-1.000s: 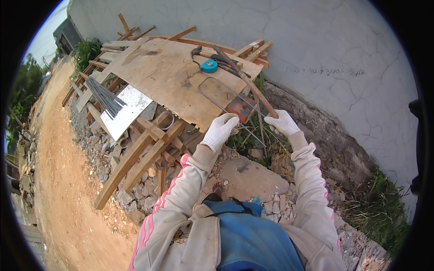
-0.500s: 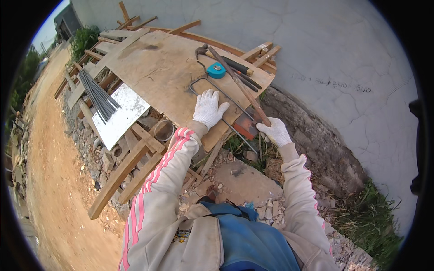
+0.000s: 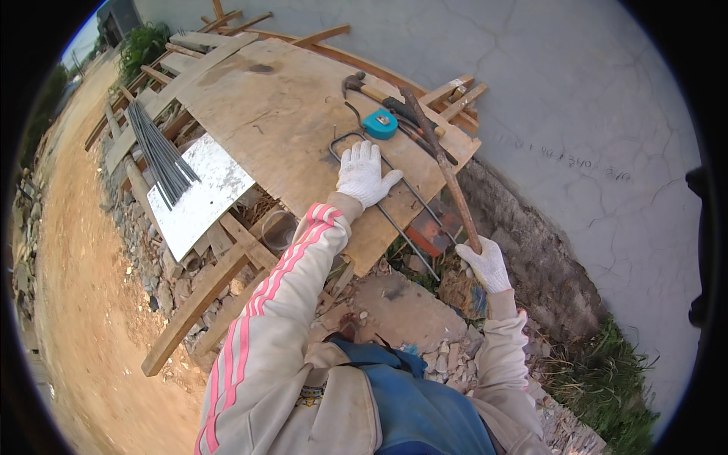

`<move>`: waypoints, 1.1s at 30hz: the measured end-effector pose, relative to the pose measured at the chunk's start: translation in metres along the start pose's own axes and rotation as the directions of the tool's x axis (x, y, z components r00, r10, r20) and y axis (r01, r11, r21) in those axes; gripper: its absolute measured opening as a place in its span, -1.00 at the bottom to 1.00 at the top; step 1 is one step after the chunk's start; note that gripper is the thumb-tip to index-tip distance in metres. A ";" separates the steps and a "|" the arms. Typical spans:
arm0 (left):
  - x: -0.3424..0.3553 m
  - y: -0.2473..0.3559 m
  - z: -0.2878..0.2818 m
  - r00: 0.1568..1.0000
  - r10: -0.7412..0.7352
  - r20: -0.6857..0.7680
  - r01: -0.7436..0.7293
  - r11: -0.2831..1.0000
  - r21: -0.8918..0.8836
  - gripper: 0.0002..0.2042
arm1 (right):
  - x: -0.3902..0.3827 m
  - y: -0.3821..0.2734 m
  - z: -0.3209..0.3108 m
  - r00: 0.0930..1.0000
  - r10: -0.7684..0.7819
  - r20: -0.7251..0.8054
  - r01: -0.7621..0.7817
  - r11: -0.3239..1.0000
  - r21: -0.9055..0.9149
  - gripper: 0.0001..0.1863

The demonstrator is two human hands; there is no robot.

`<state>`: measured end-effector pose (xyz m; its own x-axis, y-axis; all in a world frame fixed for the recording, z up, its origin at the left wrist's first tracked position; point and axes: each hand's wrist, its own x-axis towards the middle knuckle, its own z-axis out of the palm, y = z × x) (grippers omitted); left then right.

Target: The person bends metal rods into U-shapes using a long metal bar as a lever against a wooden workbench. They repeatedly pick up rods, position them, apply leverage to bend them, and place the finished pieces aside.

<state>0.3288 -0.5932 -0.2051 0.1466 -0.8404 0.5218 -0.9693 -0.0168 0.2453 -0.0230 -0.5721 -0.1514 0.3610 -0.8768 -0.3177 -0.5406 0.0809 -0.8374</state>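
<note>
In the head view, the left hand (image 3: 363, 176), in a white knitted glove, lay palm down with its fingers stretched out and its thumb spread to the side, gripping nothing that showed. It was set over the near part of a brown board (image 3: 288, 114), across a bent metal rod (image 3: 407, 241) shaped like a long U; whether the palm pressed on the rod could not be told. The rod's closed end lay on the board just beyond the fingertips, and its two legs ran out past the near edge, above a reddish block (image 3: 426, 235). The right hand (image 3: 486, 264), gloved alike, was closed around the lower end of a brown bar (image 3: 446, 168), which slanted up and to the left, over the board's right-hand part. The bar's far end overlapped a hammer (image 3: 374, 92) in the view, though contact could not be made out. A teal tape measure (image 3: 380, 123) sat near the hammer, just beyond the rod's bend. Left of the board, a bundle of thin dark rods (image 3: 159, 152) lay partly on a white panel (image 3: 197, 205), with a timber beam (image 3: 197, 315) slanting below it. A cracked grey wall (image 3: 546, 76) rose on the right, and a dirt track (image 3: 91, 288) ran along the left.
</note>
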 end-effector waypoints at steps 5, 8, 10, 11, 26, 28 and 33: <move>0.007 -0.002 0.001 0.984 -0.102 0.146 0.098 0.995 0.038 -0.10 | -0.002 -0.002 0.003 0.999 0.009 -0.041 -0.011 1.000 -0.028 -0.66; 0.013 -0.004 0.004 0.979 -0.143 0.142 0.130 0.987 0.098 -0.05 | -0.001 0.002 0.000 0.994 -0.075 -0.082 0.064 0.990 -0.128 -0.64; 0.016 -0.006 0.004 0.973 -0.163 0.163 0.143 0.982 0.125 -0.01 | -0.008 0.008 -0.013 0.972 -0.163 -0.167 0.110 0.951 -0.289 -0.63; 0.017 -0.007 0.003 0.974 -0.164 0.158 0.140 0.979 0.149 0.01 | -0.012 0.010 -0.019 0.959 -0.191 -0.209 0.103 0.923 -0.370 -0.62; 0.027 0.004 -0.017 0.922 -0.265 0.282 0.171 0.933 0.318 0.10 | -0.105 0.130 -0.197 0.951 -0.242 -0.192 0.004 0.632 -0.775 -0.54; 0.027 0.003 -0.017 0.922 -0.266 0.282 0.168 0.929 0.329 0.10 | -0.093 0.129 -0.215 0.967 -0.228 -0.115 0.047 0.602 -0.797 -0.51; 0.026 0.002 -0.015 0.924 -0.268 0.272 0.169 0.926 0.338 0.08 | -0.047 0.114 -0.244 0.957 -0.282 0.063 0.199 0.485 -0.852 -0.49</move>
<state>0.3338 -0.6072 -0.1787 0.3418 -0.9194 0.1945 -0.9393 -0.3410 0.0388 -0.2869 -0.6369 -0.1235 0.5456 -0.8325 -0.0960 -0.8377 -0.5385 -0.0905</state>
